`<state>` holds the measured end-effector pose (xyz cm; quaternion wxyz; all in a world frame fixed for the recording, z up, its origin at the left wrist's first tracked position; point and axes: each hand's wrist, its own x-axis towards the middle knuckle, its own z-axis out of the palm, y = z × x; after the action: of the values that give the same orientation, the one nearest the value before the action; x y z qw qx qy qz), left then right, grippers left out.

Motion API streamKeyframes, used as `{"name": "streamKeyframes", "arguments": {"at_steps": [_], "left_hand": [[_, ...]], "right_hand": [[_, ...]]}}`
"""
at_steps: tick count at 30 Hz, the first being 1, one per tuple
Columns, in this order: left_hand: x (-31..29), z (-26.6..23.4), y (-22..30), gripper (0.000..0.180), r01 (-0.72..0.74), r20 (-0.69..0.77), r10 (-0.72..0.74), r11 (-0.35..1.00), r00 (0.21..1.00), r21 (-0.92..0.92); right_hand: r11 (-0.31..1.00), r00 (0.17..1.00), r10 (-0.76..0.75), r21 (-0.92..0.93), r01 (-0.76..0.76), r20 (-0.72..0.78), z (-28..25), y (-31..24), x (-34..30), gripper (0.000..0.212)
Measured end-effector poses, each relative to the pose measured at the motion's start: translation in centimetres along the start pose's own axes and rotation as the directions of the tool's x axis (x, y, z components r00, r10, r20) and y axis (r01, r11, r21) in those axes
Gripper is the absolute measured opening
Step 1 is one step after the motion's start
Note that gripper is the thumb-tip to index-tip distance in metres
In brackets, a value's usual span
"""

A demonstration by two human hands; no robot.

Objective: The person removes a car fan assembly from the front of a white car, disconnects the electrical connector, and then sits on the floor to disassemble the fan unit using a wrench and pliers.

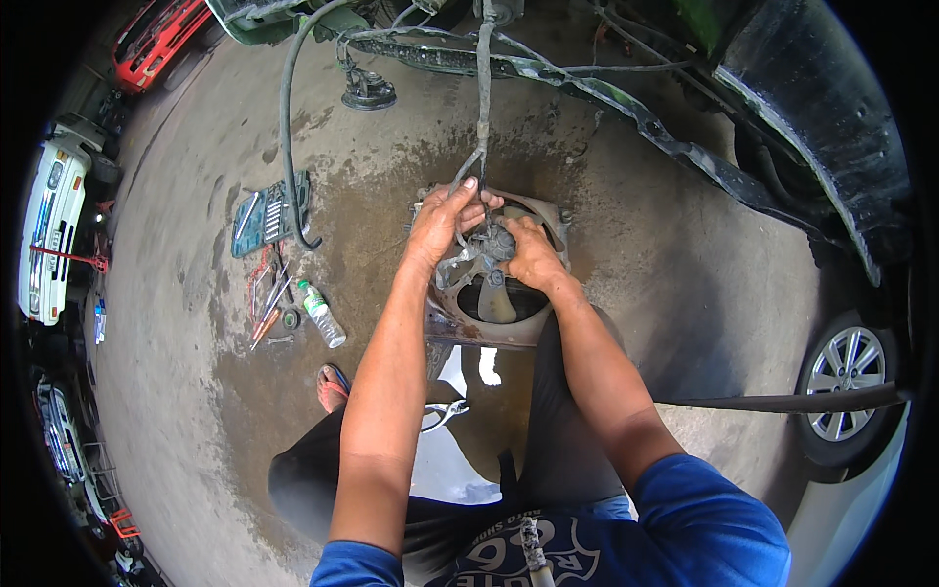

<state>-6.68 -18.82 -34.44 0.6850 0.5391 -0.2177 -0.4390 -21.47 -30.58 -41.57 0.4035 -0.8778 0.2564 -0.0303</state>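
A radiator fan in its square shroud (450, 313) lies on the wet floor between my knees. Its pale blade (497, 301) shows through the round opening, and the grey fan motor (486, 252) sits at the centre. My left hand (448, 223) is closed around a wiring harness (483, 117) that hangs from the car above and splits into branches near my fingers. My right hand (533, 256) grips the right side of the motor, its fingers curled and partly hidden. Whatever lies beneath my left palm is hidden.
Left of the fan are a plastic bottle (321, 315), scattered screwdrivers (270, 315) and an open teal socket set (256, 223). A black hose (287, 127) and a round horn (368, 91) dangle from the car front. A car wheel (847, 377) stands at right.
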Motion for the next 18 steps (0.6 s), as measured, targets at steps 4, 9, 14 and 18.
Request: {"name": "streamKeyframes", "arguments": {"at_steps": [4,9,14,18], "left_hand": [[0.4,-0.3,0.9,0.042,0.037,0.006,-0.037,0.998,0.999,0.044],[1.2,-0.1,2.6,0.044,-0.031,-0.012,0.038,0.921,0.999,0.389],[1.0,1.0,3.5,0.041,-0.031,-0.123,0.15,0.745,0.981,0.666],[-0.8,0.8,2.9,0.033,-0.096,-0.232,0.26,0.833,0.937,0.545]], "right_hand": [[1.0,0.998,-0.011,-0.026,0.009,-0.065,0.4,0.5,0.2,0.093],[0.996,0.98,0.049,-0.059,-0.062,-0.191,1.1,0.0,0.6,0.087],[0.991,0.972,0.102,-0.063,-0.117,-0.213,1.4,-0.6,1.0,0.081],[0.983,0.955,0.166,-0.037,-0.18,-0.245,1.5,-0.9,1.0,0.078]]}}
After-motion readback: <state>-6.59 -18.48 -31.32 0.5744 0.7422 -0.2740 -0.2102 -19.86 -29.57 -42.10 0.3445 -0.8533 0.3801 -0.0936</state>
